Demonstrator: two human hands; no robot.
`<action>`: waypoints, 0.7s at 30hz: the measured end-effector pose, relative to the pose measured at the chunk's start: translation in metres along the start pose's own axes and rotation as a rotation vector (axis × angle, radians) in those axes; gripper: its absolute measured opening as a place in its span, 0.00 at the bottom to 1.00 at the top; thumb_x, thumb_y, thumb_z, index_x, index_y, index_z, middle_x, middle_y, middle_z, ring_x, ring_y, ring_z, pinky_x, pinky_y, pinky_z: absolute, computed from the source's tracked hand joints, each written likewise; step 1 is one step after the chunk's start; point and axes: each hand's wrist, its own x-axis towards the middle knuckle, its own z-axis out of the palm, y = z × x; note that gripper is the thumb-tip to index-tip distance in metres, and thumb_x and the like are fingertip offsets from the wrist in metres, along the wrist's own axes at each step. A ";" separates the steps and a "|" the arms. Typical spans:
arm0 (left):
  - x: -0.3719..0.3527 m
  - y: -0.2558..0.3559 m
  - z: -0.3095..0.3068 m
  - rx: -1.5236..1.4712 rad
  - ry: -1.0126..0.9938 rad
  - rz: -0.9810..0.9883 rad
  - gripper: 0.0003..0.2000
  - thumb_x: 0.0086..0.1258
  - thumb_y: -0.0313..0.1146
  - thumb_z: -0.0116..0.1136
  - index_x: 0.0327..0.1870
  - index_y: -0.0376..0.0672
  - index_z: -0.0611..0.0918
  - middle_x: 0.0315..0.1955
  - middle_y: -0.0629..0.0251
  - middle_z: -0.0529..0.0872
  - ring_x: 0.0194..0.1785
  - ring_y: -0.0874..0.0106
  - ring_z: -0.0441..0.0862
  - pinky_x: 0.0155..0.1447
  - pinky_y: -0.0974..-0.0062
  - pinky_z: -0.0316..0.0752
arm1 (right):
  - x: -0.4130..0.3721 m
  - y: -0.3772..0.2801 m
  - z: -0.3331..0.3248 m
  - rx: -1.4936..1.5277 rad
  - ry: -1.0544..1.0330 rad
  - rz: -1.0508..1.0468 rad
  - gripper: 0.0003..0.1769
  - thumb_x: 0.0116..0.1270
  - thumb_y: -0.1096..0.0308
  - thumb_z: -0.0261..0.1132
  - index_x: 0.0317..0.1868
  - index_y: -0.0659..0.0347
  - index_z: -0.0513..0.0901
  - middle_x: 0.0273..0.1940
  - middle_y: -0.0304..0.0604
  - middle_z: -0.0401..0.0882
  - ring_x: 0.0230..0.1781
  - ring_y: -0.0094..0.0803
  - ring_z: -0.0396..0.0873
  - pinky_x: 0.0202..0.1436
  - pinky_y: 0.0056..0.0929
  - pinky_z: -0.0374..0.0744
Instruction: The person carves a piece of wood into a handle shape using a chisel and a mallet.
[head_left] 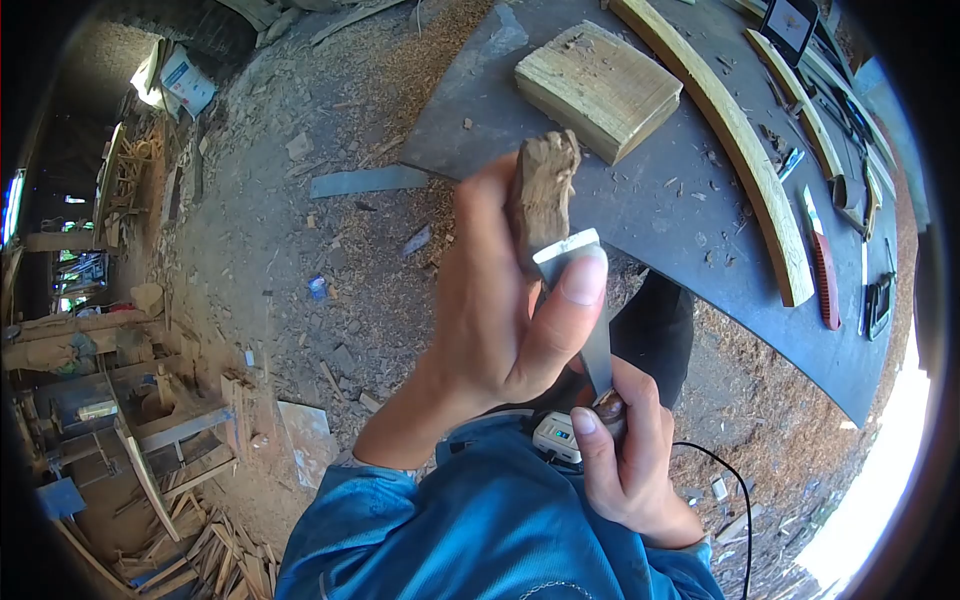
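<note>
My left hand [485, 320] is closed around a rough, weathered piece of wood [543, 195], whose ragged end sticks up above the fingers. The left thumb presses near the bright, wide cutting edge of a chisel [597, 352], which lies against the lower part of the wood. Below it, my right hand [640, 455] is closed on the chisel's brown wooden handle, most of it hidden by the fingers. Both hands are in front of my blue jacket, just off the near edge of a dark tabletop [650, 215].
On the tabletop lie a thick wooden block [600, 85], a long curved wooden strip [735, 130], a red-handled knife [824, 270] and a black clamp [880, 300]. Wood shavings cover the ground [350, 250]. A black cable [745, 500] hangs at right. Scrap wood [215, 560] is piled lower left.
</note>
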 end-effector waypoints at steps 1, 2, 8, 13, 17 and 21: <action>-0.001 0.003 0.000 -0.014 0.009 -0.033 0.28 0.75 0.46 0.50 0.62 0.29 0.66 0.48 0.56 0.72 0.44 0.75 0.68 0.50 0.73 0.69 | 0.001 0.000 0.002 -0.029 0.021 -0.041 0.26 0.69 0.72 0.72 0.64 0.71 0.75 0.33 0.46 0.79 0.25 0.36 0.81 0.27 0.32 0.78; -0.002 0.005 0.001 -0.028 0.019 -0.066 0.27 0.75 0.46 0.50 0.62 0.29 0.67 0.48 0.56 0.72 0.44 0.75 0.68 0.49 0.74 0.70 | 0.001 -0.002 0.004 -0.065 0.031 -0.052 0.26 0.69 0.72 0.72 0.64 0.71 0.75 0.33 0.45 0.79 0.24 0.35 0.80 0.25 0.32 0.77; -0.010 0.010 -0.001 -0.067 0.010 -0.144 0.27 0.78 0.51 0.50 0.57 0.30 0.70 0.46 0.58 0.74 0.40 0.77 0.68 0.44 0.76 0.71 | 0.004 -0.008 0.009 -0.344 0.102 -0.128 0.26 0.67 0.73 0.73 0.63 0.70 0.76 0.33 0.43 0.78 0.22 0.30 0.80 0.21 0.29 0.76; -0.012 0.002 -0.006 -0.186 0.006 -0.082 0.27 0.78 0.43 0.64 0.64 0.30 0.69 0.43 0.58 0.85 0.39 0.74 0.87 0.37 0.77 0.79 | 0.003 -0.009 0.006 -0.171 0.071 -0.055 0.25 0.67 0.74 0.72 0.62 0.71 0.76 0.32 0.44 0.79 0.24 0.31 0.81 0.24 0.29 0.77; -0.003 -0.001 -0.005 -0.051 0.048 0.094 0.32 0.72 0.44 0.70 0.64 0.29 0.68 0.44 0.55 0.84 0.43 0.72 0.88 0.42 0.77 0.82 | -0.002 -0.012 -0.004 0.009 -0.043 0.089 0.23 0.70 0.72 0.70 0.62 0.72 0.75 0.33 0.47 0.80 0.28 0.36 0.83 0.33 0.31 0.80; 0.004 -0.018 -0.009 0.200 0.083 0.322 0.36 0.67 0.44 0.71 0.65 0.28 0.66 0.47 0.54 0.79 0.46 0.71 0.82 0.46 0.75 0.79 | -0.007 -0.019 -0.013 0.196 -0.140 0.282 0.23 0.75 0.69 0.67 0.64 0.72 0.73 0.36 0.48 0.83 0.32 0.35 0.83 0.38 0.31 0.80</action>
